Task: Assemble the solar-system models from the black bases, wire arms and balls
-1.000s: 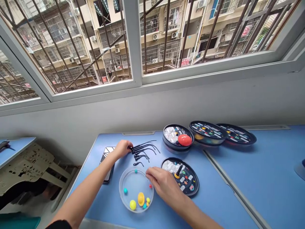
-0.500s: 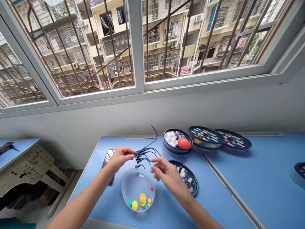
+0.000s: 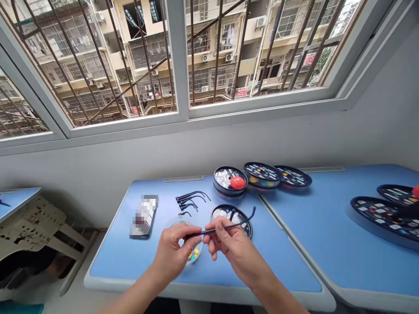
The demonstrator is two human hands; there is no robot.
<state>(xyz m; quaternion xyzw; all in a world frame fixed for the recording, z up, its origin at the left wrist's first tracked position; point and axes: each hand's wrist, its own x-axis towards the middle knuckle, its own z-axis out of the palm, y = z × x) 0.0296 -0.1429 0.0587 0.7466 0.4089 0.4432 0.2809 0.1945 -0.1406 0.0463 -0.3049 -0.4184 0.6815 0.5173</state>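
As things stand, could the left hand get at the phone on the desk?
Probably yes: the phone lies to the left of the left hand, with nothing visible between them. That hand pinches a black rod, though, so it would likely have to let go first.

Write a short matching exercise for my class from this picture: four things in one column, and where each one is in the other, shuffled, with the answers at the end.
Things
1. Phone
2. Single black rod
3. Red egg-shaped piece
4. Grouped black rods

Places
A. On top of a round container near the wall
B. Lying together on the desk, untouched
C. Flat near the desk's left side
D. Held between the left hand and the right hand

Right pairs: 1-C, 2-D, 3-A, 4-B
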